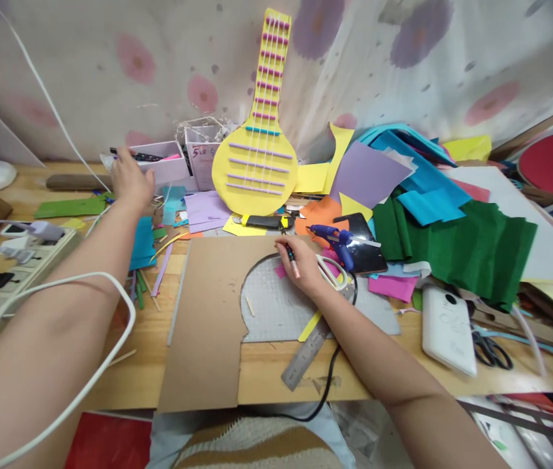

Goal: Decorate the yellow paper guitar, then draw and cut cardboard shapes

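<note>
My left hand (pixel 131 179) reaches to a white box (pixel 169 168) at the back left, its thumb apart from the bent fingers. Dark pens (pixel 146 157) lie in that box, right at the fingertips; I see no firm hold on one. My right hand (pixel 303 266) is closed around a slim dark pen (pixel 292 258) with a pinkish end, above a grey cutting mat (pixel 276 312). On the mat's left part lies brown cardboard (pixel 208 312) with a curved cut-out edge. Beside my right hand are white-handled scissors (pixel 333 270) and a blue glue gun (pixel 332 240).
A yellow paper lute (pixel 255 170) with white strings stands at the back. A yellow-black utility knife (pixel 261 222) lies before it. A steel ruler (pixel 305 355) sits near the front. Coloured paper and green crepe (pixel 466 251) crowd the right. A power strip (pixel 27 267) and white cable (pixel 127 299) are left.
</note>
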Tool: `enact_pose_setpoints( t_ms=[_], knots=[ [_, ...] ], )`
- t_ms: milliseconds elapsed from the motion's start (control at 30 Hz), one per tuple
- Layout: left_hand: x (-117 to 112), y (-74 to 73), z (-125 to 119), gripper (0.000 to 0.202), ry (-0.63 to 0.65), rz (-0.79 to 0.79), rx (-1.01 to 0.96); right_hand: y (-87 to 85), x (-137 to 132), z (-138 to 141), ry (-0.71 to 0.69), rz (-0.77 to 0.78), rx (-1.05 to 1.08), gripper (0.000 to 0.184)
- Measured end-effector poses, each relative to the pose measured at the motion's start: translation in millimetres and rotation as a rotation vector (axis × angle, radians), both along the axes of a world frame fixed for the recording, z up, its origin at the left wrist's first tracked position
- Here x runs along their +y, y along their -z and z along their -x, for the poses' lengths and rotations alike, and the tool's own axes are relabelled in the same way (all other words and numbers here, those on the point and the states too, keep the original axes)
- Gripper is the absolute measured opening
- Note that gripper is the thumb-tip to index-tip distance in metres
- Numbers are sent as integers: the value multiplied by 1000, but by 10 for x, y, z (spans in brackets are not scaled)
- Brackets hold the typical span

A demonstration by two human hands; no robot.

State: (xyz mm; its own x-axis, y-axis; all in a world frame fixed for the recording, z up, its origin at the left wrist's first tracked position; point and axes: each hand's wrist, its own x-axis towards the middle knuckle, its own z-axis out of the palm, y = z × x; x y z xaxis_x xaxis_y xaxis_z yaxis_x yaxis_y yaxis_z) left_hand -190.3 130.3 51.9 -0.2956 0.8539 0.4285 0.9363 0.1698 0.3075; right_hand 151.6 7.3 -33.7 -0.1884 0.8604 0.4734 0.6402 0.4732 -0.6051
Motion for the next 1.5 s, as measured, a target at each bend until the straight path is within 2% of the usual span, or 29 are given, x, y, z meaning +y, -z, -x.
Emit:
enact_pose_setpoints(
  t_ms=[100,200,233,333,400,467,500,600,733,933,1167,1233,1300,1400,1500],
  knots=[
    [-131,7,-32,50,-2,-34,7,8,3,-21,31,32,67,22],
    [-326,46,-228,47,8,16,-24,5,18,-50,113,45,199,24],
    [-408,82,-342,43,68,64,-33,5,25,-60,146,36,246,25],
    [-665,253,-776,36,416,361,-46,14,46,-81,225,2,328,26],
    [-794,375,-1069,51,642,488,-31,28,55,-89,250,-1,310,26],
    [-859,461,-1311,72,725,537,13,40,58,-92,259,4,254,26],
    [-871,484,-1407,74,732,558,46,44,57,-92,256,5,224,25],
    [-877,486,-1612,66,730,580,145,47,49,-89,231,9,150,25],
    [-939,407,-1733,49,674,521,243,32,34,-90,200,-20,134,25],
    [-1013,193,-1664,54,536,451,210,-34,-52,-48,172,-174,129,25],
    [-1099,-79,-1566,64,298,497,162,-66,-136,97,76,-192,190,26],
    [-1139,-111,-1535,65,240,550,169,-135,-133,83,17,-120,247,27],
    [-1172,-115,-1496,66,223,626,198,-247,-150,59,-113,33,259,28],
    [-1213,-79,-1448,67,225,696,250,-417,-243,59,-342,318,111,35],
    [-1270,-25,-1426,70,221,716,300,-479,-392,111,-460,512,-30,44]
  ],
)
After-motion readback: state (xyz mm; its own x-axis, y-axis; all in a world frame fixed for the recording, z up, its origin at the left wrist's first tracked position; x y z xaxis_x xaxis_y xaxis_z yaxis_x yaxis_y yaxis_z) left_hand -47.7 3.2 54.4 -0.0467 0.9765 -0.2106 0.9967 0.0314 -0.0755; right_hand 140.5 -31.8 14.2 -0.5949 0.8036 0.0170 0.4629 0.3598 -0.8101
